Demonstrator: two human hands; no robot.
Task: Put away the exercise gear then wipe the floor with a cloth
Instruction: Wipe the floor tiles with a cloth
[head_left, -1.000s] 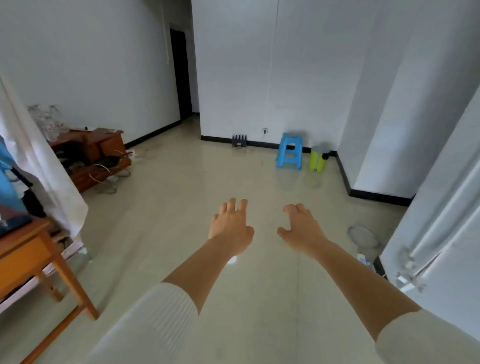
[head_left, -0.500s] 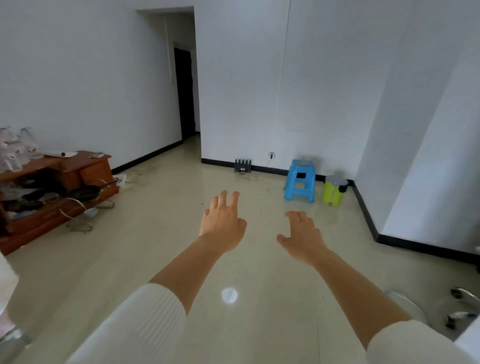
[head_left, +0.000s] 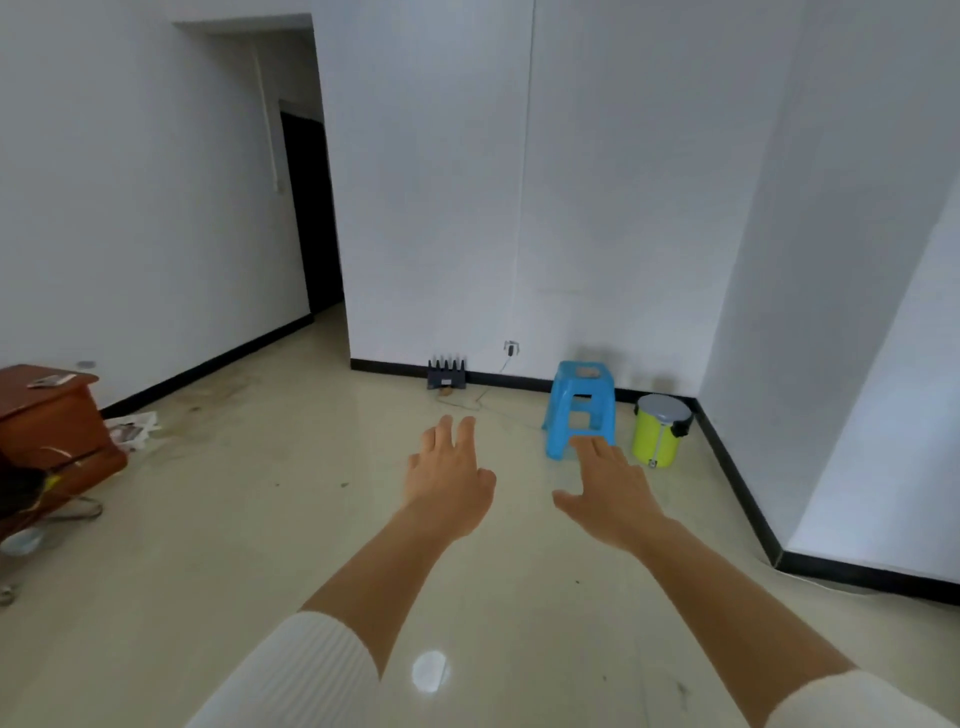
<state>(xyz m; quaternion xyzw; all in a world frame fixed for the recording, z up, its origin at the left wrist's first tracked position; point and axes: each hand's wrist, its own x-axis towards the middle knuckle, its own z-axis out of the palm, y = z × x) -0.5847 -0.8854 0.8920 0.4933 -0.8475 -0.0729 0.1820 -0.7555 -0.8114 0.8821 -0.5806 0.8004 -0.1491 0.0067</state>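
Head view. 2 forearms in white sleeves reach forward over the glossy beige floor (head_left: 260, 519). The left hand (head_left: 449, 480) is palm down, fingers straight and loosely spread, and holds nothing. The right hand (head_left: 610, 491), at its 3 o'clock and apart from it, is likewise spread and empty, with the thumb pointing toward 9 o'clock. At 12 o'clock from the right hand a blue plastic stool (head_left: 579, 410) stands against the wall, and a yellow-green lidded bin (head_left: 657, 434) sits just beside it at 3 o'clock. A wooden cabinet (head_left: 47, 415) occupies the 9 o'clock edge, with crumpled paper (head_left: 132, 430) on the floor near it. Which item is exercise gear cannot be told.
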